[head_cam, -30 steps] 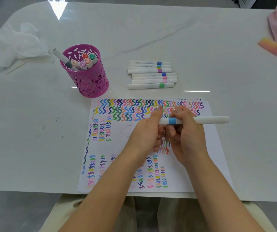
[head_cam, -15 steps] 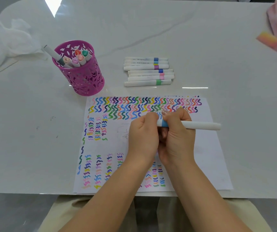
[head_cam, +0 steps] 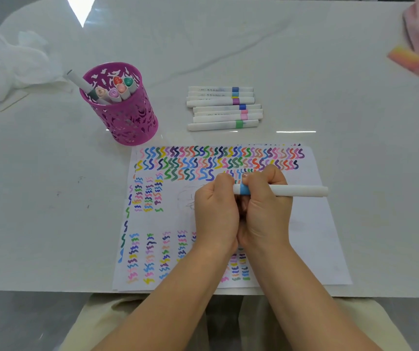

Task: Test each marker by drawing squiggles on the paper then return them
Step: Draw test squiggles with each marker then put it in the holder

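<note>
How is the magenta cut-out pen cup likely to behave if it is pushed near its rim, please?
Probably light, since the magenta cut-out pen cup is perforated. It may tip rather than slide: it stands upright with a white marker leaning past its rim.

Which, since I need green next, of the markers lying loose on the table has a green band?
The green-banded marker at the near end of the row, closest to the paper; the others' bands are blue, purple or pink.

Glossy white marble table [head_cam: 304, 72], reflected light
</note>
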